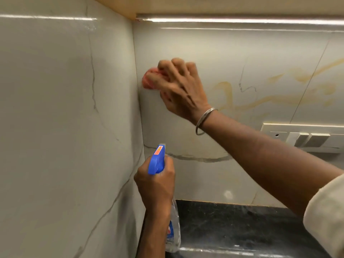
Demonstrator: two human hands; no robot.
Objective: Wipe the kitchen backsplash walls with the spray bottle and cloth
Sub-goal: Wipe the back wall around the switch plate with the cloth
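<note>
Pink cloth (149, 81) sits bunched under our right grip (178, 86), whose fingers curl round it and press it against the rear backsplash wall (232, 53). It lies just right of the corner where the side wall (55, 108) meets the rear one. We note a metal bangle (204, 121) on that wrist and a pale sleeve (325, 211) further down the arm. Below the right grip and well apart from it, our left grip (154, 185) is wrapped tight round the neck of the spray bottle (157, 161). Its blue head points up toward the corner, and its clear body hangs beneath the grip, beside the black bench (242, 229). Yellowish streaks (279, 97) mark the wall right of the cloth-holding grip. A white switch panel (307, 138) sits lower right of it.
</note>
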